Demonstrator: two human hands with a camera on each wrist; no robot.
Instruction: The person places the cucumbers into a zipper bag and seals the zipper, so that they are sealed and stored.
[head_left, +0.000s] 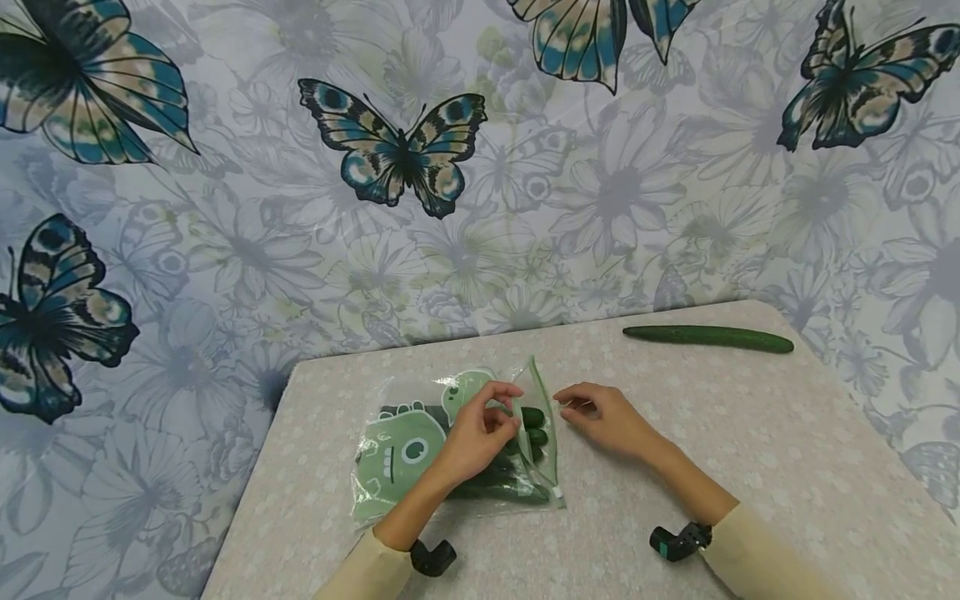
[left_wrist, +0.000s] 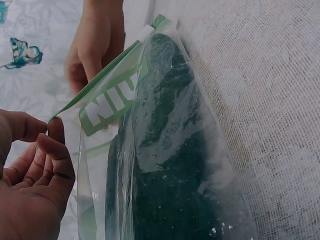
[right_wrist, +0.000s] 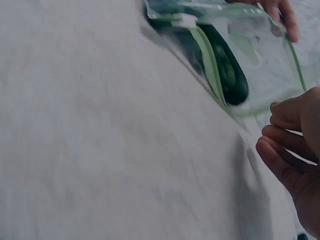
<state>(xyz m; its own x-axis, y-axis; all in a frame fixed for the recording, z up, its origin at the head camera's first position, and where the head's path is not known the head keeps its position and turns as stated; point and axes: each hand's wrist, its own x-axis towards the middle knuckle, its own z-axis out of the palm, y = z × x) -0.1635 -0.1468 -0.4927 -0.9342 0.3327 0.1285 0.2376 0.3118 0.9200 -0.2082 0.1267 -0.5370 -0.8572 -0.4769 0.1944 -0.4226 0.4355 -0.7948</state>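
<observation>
A clear zip bag (head_left: pixel 401 492) with green cartoon prints and a green-edged mouth lies on the table. Several dark green cucumbers (head_left: pixel 534 417) are inside, their ends toward the mouth on the right. My left hand (head_left: pixel 480 437) pinches the upper edge of the mouth between thumb and finger, lifting it, as the left wrist view shows. Just right of the mouth is my right hand (head_left: pixel 611 421), its fingers loosely bent, with nothing seen between them. In the right wrist view, the bag's green rim (right_wrist: pixel 212 70) stands apart from a cucumber end (right_wrist: pixel 232 85).
Another long cucumber (head_left: pixel 708 337) lies alone near the table's far right edge. A pale patterned cloth covers the table (head_left: pixel 750 433). Behind it hangs a butterfly-print backdrop (head_left: pixel 525 208). A black band device (head_left: pixel 678 542) sits on each wrist.
</observation>
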